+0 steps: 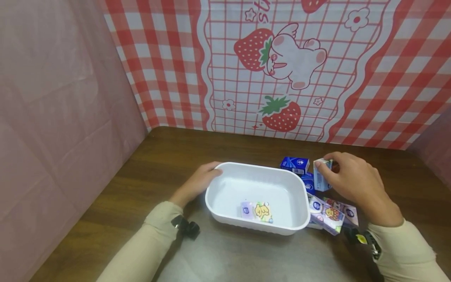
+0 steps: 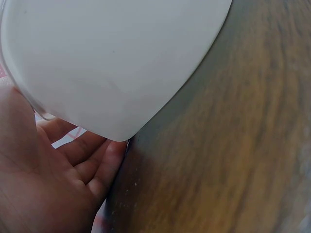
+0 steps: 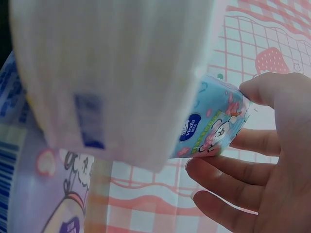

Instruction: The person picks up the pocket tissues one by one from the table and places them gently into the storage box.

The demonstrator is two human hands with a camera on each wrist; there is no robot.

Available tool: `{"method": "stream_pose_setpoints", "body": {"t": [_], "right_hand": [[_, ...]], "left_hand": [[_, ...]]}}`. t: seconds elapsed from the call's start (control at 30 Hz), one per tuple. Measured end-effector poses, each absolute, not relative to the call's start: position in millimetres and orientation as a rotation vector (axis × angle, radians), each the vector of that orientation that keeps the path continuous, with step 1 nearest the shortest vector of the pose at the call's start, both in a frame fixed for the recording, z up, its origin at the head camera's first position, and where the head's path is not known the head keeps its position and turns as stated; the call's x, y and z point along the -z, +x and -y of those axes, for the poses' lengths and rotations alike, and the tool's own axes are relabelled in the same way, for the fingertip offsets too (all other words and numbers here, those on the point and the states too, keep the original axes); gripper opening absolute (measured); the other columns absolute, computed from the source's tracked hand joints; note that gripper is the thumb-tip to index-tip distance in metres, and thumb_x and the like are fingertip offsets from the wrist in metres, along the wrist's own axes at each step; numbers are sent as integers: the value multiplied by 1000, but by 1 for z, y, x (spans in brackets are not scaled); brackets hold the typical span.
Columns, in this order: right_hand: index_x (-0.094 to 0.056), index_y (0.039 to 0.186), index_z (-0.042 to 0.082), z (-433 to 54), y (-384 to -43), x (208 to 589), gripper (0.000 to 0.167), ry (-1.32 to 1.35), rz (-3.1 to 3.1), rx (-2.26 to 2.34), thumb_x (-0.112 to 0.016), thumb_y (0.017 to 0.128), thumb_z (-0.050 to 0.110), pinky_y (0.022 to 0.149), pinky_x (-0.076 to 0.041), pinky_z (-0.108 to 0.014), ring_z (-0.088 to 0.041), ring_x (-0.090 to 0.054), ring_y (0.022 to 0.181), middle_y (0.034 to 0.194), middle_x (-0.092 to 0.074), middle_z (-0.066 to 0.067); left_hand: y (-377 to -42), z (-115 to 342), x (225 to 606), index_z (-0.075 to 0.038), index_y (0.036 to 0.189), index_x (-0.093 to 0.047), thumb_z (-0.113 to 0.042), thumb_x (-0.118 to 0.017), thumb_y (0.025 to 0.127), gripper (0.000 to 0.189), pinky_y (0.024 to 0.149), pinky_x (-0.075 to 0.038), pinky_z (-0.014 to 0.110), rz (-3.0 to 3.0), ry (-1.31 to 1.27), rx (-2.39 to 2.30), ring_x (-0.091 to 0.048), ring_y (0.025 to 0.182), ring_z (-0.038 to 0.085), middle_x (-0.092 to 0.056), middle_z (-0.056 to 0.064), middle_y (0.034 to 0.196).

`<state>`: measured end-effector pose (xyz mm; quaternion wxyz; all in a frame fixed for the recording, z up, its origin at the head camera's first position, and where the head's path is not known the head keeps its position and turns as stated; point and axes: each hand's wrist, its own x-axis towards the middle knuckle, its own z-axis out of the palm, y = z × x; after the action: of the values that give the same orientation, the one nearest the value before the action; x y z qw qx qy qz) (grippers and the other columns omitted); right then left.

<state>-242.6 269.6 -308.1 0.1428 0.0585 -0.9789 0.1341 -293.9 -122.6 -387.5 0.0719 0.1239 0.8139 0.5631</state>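
A white plastic basin [image 1: 229, 190] stands on the table, and my left hand [image 1: 201, 180] grips its left end, thumb over the rim. In the left wrist view, the fingers of my left hand [image 2: 63, 165] lie against the basin's outer wall [image 2: 107, 77]. Inside lies one lilac tissue pack [image 1: 256, 212] with a yellow cartoon figure. Right of the basin, my right hand [image 1: 356, 180] pinches a light blue tissue pack [image 1: 321, 181], which stands upright. The right wrist view shows the thumb at one end of this light blue pack [image 3: 214, 119] and fingertips along another side.
Two dark blue tissue packs [image 1: 294, 165] lie by the basin's far right corner. Several lilac packs [image 1: 328, 216] are heaped against its right end. A blurred whitish pack [image 3: 116, 73] fills much of the right wrist view. Behind the table hangs a red checked cloth [image 1: 169, 78].
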Motion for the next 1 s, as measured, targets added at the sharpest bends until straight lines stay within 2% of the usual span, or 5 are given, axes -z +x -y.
{"method": "stream_pose_setpoints", "body": {"t": [0.47,1.0], "right_hand": [[-67,123,8,-268,-239,305,60,203,2779,-382,-57,93,60,63,-56,-52,-28,-58,79,99,-67,-13],[-68,122,11,-263,-236,303,60,210,2750,-396,-54,94,62,63,-56,-51,-27,-58,80,99,-68,-11]], "left_hand": [[-293,121,385,-6,135,-62,-20,-51,103,36,82,-57,37,-2451,380,-1689,-67,96,21,-68,10,118],[-294,121,386,-5,134,-62,-20,-53,102,36,84,-56,40,-2433,379,-1706,-67,98,26,-68,14,119]]}}
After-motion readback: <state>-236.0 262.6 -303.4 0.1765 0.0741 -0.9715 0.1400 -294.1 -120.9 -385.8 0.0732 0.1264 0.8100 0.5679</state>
